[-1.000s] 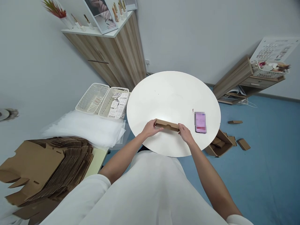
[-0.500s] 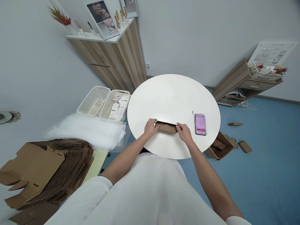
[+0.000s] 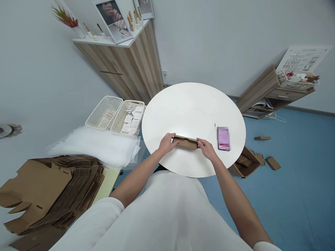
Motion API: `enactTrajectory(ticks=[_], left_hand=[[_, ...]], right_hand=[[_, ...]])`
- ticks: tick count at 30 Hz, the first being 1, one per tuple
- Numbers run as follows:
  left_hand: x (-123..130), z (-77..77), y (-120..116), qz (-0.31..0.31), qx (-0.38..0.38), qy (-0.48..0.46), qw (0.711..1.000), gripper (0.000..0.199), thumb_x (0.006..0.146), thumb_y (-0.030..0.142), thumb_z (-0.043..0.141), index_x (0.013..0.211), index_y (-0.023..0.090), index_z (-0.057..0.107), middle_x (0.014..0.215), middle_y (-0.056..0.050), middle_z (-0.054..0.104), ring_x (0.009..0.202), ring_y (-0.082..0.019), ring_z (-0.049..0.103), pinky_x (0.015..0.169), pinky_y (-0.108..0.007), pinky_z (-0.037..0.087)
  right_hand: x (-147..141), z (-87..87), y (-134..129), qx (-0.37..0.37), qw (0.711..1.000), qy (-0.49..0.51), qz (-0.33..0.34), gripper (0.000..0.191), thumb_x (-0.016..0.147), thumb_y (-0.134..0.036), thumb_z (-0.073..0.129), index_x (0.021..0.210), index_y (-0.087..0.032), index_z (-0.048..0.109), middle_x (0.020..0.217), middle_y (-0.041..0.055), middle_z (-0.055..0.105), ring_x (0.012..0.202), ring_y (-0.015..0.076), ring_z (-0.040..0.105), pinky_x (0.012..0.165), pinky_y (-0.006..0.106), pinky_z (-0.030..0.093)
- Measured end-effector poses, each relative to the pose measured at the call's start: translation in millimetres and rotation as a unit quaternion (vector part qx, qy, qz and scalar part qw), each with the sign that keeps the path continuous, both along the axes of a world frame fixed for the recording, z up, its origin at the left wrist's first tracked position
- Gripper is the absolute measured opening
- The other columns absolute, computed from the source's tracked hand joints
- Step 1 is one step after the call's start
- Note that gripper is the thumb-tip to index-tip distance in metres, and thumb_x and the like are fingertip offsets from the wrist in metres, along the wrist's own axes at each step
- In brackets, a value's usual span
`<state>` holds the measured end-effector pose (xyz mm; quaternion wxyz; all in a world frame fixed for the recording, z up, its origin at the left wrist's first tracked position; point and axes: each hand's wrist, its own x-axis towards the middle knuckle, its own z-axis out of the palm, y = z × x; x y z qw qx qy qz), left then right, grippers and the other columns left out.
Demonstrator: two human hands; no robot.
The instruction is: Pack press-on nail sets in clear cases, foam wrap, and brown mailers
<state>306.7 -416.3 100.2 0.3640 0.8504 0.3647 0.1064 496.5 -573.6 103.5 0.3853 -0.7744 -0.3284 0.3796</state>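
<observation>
- Slim brown cardboard box (image 3: 186,143) is held at both ends by half-curled left grip (image 3: 166,143) and right grip (image 3: 207,149).
- It is positioned toward front edge of round white tabletop (image 3: 193,109).

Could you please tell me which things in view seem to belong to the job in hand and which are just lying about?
Likely part of the job:
small cardboard box, held between left hand and right hand
white table beneath it
stacked flat cardboard, probably

Seemingly just lying about:
purple-screened phone
larger picture frame
red-green plant
</observation>
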Motion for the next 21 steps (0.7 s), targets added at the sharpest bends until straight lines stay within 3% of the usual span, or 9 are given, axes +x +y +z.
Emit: enactTrajectory(ticks=[5,9,12,16,21], left_hand=[[-6.3,-0.5,1.0,0.032,-0.066,-0.038,0.997,0.037,0.084,0.044,0.037,0.106,0.022,0.057,0.095,-0.005,0.054,0.08,-0.015,0.053,0.077,-0.029,0.042],[-16.1,-12.8,1.5,0.058,-0.139,-0.024,0.988,0.037,0.079,0.042,0.047,0.107,0.02,0.055,0.1,-0.006,0.054,0.076,-0.013,0.053,0.071,-0.027,0.044],[-24.6,-22.5,-2.2,0.041,-0.197,-0.019,0.979,0.044,0.078,0.043,0.049,0.114,0.02,0.05,0.095,-0.005,0.056,0.073,-0.013,0.055,0.068,-0.027,0.044],[-28.0,-27.0,-8.6,0.04,-0.247,-0.027,0.968,0.044,0.081,0.045,0.044,0.118,0.021,0.046,0.094,-0.005,0.056,0.075,-0.013,0.058,0.069,-0.027,0.045],[-30.0,-26.6,-15.5,0.061,-0.237,-0.034,0.969,0.04,0.079,0.034,0.049,0.116,0.021,0.046,0.105,-0.007,0.054,0.076,-0.013,0.059,0.07,-0.027,0.046]], right_hand=[[-4.1,-0.3,-6.7,0.017,0.999,0.04,-0.018,0.046,0.075,-0.043,0.048,0.118,-0.026,0.049,0.098,0.003,0.055,0.077,0.0146,0.053,0.07,0.03,0.043],[-11.3,-10.0,-12.5,0.017,0.995,0.09,-0.038,0.053,0.071,-0.038,0.053,0.121,-0.025,0.044,0.083,-0.0003,0.051,0.065,0.0115,0.049,0.059,0.027,0.042],[-17.4,-18.8,-15.2,0.01,0.992,0.113,-0.046,0.05,0.069,-0.036,0.053,0.117,-0.026,0.046,0.081,-0.0011,0.05,0.064,0.0112,0.05,0.058,0.026,0.043],[-25.1,-21.9,-15.5,0.012,0.992,0.105,-0.072,0.046,0.069,-0.034,0.051,0.114,-0.028,0.048,0.094,0.0013,0.052,0.071,0.0124,0.053,0.063,0.028,0.045],[-37.3,-18.3,-22.3,0.049,0.988,0.114,-0.088,0.043,0.069,-0.03,0.05,0.112,-0.027,0.048,0.117,0.0045,0.049,0.084,0.0149,0.058,0.073,0.031,0.046]])
